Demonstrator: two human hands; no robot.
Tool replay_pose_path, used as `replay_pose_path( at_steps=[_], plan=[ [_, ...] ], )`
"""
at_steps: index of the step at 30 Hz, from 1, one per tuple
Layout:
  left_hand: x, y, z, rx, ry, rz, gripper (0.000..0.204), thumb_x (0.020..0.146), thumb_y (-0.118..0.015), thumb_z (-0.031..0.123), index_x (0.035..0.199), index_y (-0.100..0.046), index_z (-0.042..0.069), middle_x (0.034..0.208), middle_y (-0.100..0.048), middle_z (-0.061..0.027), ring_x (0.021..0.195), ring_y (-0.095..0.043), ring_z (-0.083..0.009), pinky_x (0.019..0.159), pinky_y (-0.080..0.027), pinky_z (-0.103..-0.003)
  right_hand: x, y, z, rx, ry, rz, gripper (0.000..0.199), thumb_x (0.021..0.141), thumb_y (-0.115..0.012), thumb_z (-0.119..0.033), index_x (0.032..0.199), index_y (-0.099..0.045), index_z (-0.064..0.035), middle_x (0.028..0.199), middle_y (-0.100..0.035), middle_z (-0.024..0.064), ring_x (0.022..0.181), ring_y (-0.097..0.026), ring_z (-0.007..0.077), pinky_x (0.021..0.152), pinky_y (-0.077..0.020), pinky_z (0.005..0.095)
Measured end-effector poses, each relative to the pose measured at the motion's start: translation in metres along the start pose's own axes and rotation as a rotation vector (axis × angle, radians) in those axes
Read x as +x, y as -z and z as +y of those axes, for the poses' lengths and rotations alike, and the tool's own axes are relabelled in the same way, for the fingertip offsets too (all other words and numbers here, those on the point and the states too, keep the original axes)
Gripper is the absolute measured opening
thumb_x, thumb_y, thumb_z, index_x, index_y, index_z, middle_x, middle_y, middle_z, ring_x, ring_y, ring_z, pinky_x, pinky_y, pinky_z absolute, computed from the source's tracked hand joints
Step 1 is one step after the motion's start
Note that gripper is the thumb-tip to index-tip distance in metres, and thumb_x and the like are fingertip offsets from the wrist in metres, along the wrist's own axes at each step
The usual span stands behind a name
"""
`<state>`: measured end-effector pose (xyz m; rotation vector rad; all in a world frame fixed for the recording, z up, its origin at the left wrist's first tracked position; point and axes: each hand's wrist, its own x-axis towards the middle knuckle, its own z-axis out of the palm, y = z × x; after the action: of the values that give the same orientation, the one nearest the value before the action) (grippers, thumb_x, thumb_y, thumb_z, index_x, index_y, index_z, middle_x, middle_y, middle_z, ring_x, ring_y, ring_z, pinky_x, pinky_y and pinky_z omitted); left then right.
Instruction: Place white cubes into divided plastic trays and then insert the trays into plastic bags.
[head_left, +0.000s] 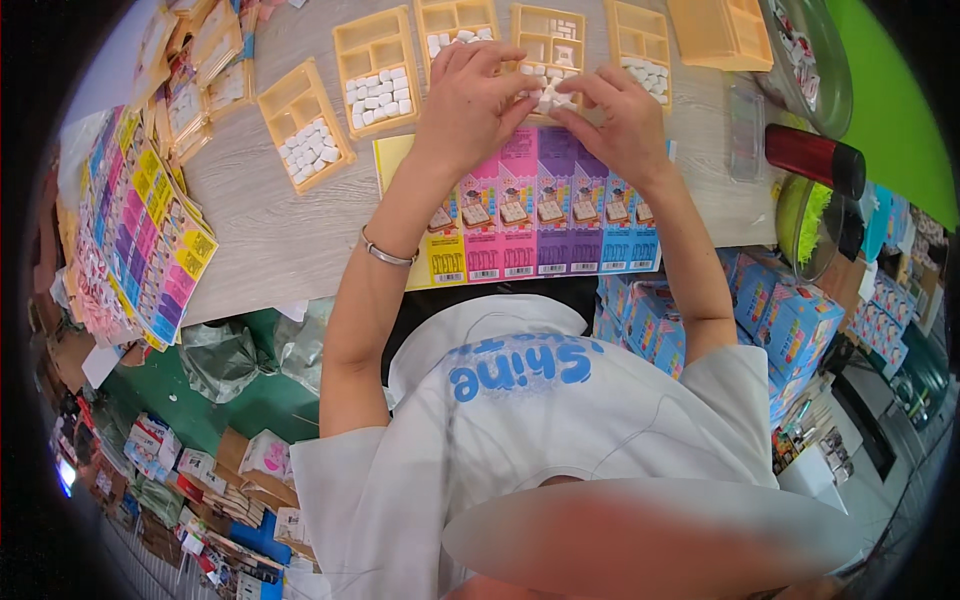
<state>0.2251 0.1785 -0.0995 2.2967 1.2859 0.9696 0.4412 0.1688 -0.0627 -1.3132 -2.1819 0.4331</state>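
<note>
Both my hands meet over the near end of a yellow compartment tray [530, 48] that holds small white blocks [536, 71]. My left hand [478, 100] has thumb and forefinger closed at the blocks. Opposite it, my right hand [622, 122] is bent the same way, thumb and forefinger pinched together. White pieces [547, 99] show between the two sets of fingertips; which hand grips which piece is partly hidden. Below my wrists lies a printed sheet [520, 225] in yellow, pink, purple and blue strips.
More yellow trays with white blocks stand left [300, 115] and right [642, 20]. Stacked trays [715, 35], a clear plastic box [746, 135] and a dark red object [815, 160] sit at right. Printed sheets [150, 230] pile at left. Blue boxes [790, 310] stand below the table.
</note>
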Motion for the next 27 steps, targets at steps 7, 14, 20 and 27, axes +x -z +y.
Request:
replay_pose_path(
  at_steps=[7,14,20,27],
  plan=[
    [0.001,0.002,0.001,-0.017,-0.014,0.014,0.014,0.082,-0.078,0.023,0.095,-0.077,0.017,0.116,-0.067,-0.0017,0.113,-0.059,-0.0245,0.106,-0.040,-0.045,0.000,-0.011,-0.006,-0.032,0.088,0.125,0.015,0.080,-0.083,-0.019,0.091,-0.076,-0.0135,0.075,-0.060,0.0042,0.068,-0.062,0.0227,0.060,-0.0501,0.0351],
    [0.001,0.003,0.003,0.007,-0.014,-0.004,0.014,0.084,-0.077,0.024,0.096,-0.077,0.017,0.117,-0.067,-0.0017,0.115,-0.059,-0.0249,0.107,-0.040,-0.046,0.000,-0.008,-0.009,-0.177,0.036,-0.006,0.013,0.083,-0.079,-0.019,0.095,-0.077,-0.0141,0.077,-0.062,0.0042,0.068,-0.064,0.0240,0.061,-0.0518,0.0357],
    [-0.009,0.005,0.015,0.217,-0.100,-0.037,0.027,0.089,-0.073,0.027,0.114,-0.073,0.018,0.131,-0.064,0.0004,0.131,-0.053,-0.0254,0.115,-0.032,-0.052,-0.010,0.015,-0.004,0.153,-0.207,0.083,0.017,0.084,-0.079,-0.011,0.101,-0.078,-0.0119,0.070,-0.056,0.0037,0.061,-0.058,0.0158,0.056,-0.0474,0.0303],
    [-0.021,-0.004,0.036,0.400,-0.042,-0.309,0.076,0.090,-0.062,0.060,0.152,-0.048,0.017,0.162,-0.039,-0.0002,0.152,-0.027,-0.0239,0.122,-0.019,-0.059,-0.016,0.001,0.001,-0.088,-0.038,0.100,0.018,0.083,-0.081,-0.012,0.100,-0.078,-0.0097,0.065,-0.049,0.0022,0.055,-0.047,0.0143,0.052,-0.0395,0.0313]
  ],
)
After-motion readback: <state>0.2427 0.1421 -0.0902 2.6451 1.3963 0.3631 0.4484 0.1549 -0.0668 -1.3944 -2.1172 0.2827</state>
